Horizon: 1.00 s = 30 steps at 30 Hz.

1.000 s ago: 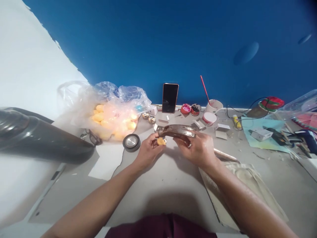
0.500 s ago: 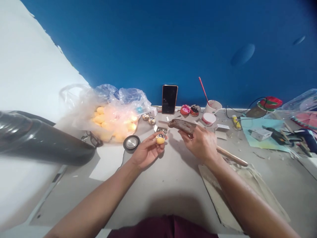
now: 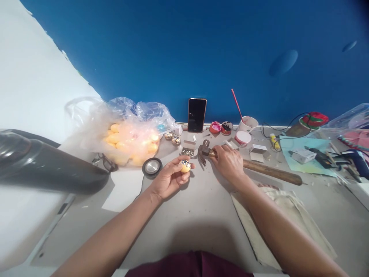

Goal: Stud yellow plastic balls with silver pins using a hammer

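My left hand (image 3: 170, 177) is closed round a small yellow ball (image 3: 185, 166) with studs pressed into its top, held just above the grey table. Just to its right, my right hand (image 3: 229, 161) grips a claw hammer (image 3: 253, 166) close to its metal head (image 3: 204, 150). The hammer lies low over the table, its wooden handle running off to the right. A small open box of studs (image 3: 187, 152) sits just beyond the ball.
A plastic bag of yellow balls (image 3: 129, 134) lies at the back left beside a tape roll (image 3: 152, 166). A phone (image 3: 197, 109) leans on the blue wall. Cups, paint pots, small boxes and cables crowd the back right. A dark cylinder (image 3: 49, 163) is at left, cloth (image 3: 288, 215) at right.
My right hand has swung the hammer down from above the ball to the table, head now pointing left. My left hand has turned the ball slightly and stayed in place.
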{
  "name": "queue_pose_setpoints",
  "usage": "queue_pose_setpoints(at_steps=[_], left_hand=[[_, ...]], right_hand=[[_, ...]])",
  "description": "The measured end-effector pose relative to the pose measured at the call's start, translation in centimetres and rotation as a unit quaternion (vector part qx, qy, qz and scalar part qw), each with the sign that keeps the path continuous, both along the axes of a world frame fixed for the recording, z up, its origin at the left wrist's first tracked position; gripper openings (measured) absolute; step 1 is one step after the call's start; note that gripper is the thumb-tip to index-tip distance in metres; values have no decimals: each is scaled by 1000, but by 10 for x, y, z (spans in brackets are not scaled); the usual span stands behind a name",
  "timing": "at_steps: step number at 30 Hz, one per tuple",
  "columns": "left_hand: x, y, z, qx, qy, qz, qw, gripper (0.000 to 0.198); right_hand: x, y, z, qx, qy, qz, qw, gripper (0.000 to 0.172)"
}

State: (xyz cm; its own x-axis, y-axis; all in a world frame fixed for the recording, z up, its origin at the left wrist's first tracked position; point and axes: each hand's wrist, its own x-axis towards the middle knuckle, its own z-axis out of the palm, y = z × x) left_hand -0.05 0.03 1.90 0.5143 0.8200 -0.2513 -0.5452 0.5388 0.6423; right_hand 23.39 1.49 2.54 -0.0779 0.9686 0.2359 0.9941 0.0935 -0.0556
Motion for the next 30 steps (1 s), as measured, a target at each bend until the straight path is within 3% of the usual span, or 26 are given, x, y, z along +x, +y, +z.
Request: queue_pose_setpoints(at_steps=[5, 10, 17, 22, 26, 30], left_hand=[[2, 1, 0, -4, 40, 16, 999, 31], [1, 5, 4, 13, 81, 87, 993, 36], [5, 6, 1, 21, 141, 189, 972, 41], [7, 5, -8, 36, 170, 200, 964, 41], [7, 5, -10, 47, 179, 193, 964, 39], [7, 4, -8, 45, 181, 185, 965, 37]], right_hand=[[-3, 1, -1, -69, -8, -5, 998, 17], [-5, 2, 1, -113, -8, -10, 994, 21], [-3, -1, 8, -87, -7, 20, 996, 21], [-25, 12, 25, -46, -23, 98, 994, 31], [-57, 38, 37, -106, -69, 218, 968, 26], [-81, 56, 41, -166, -113, 242, 949, 22]])
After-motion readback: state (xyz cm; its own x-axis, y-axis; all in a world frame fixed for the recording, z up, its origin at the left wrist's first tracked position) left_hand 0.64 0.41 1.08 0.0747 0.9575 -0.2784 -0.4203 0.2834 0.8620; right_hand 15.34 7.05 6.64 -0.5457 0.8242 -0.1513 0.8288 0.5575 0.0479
